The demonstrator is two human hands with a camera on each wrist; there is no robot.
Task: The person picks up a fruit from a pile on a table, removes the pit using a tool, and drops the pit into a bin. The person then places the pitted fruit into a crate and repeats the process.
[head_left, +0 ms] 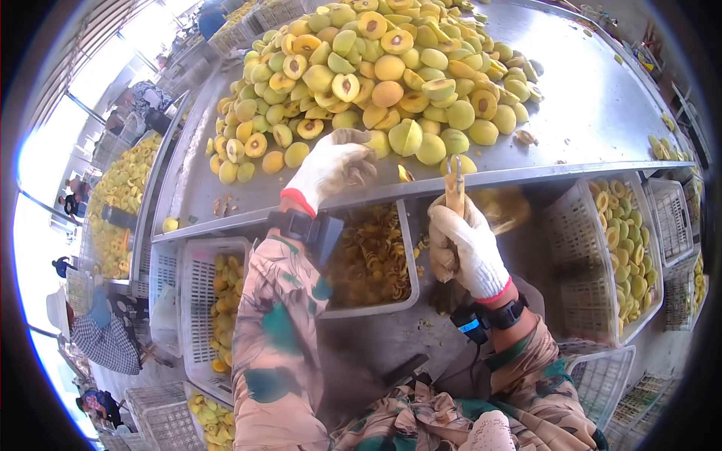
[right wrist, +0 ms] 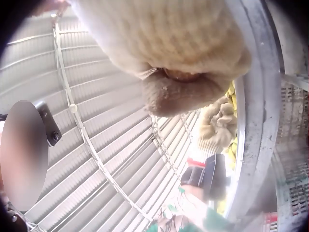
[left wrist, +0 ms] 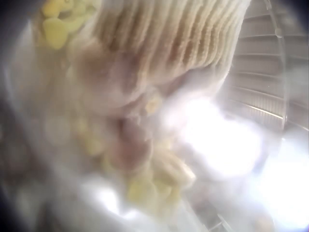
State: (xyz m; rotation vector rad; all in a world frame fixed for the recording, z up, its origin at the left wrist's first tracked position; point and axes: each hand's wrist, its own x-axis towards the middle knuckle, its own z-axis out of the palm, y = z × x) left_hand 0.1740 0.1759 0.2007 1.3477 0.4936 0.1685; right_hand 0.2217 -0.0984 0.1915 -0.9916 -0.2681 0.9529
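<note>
My right hand [head_left: 470, 244], in a white knit glove, grips a wooden-handled pitting tool [head_left: 454, 192] upright; its tip is a curved metal loop. In the right wrist view the gloved fingers [right wrist: 186, 94] curl round the handle. My left hand [head_left: 335, 169], gloved too, is over the table's front edge at the foot of a heap of yellow-green stone fruit [head_left: 389, 68]. Its fingers bend inward, and I cannot tell whether they hold a piece. Many fruits are cut in half, some with brown pits showing. The left wrist view is mostly blurred glove [left wrist: 159, 43].
The metal table [head_left: 587, 113] has a raised front edge. Below it stand a tub of peelings and scraps [head_left: 368, 263], a crate of fruit [head_left: 214, 316] on the left and another crate [head_left: 587, 248] on the right. A person in a checked garment [head_left: 109, 338] is at far left.
</note>
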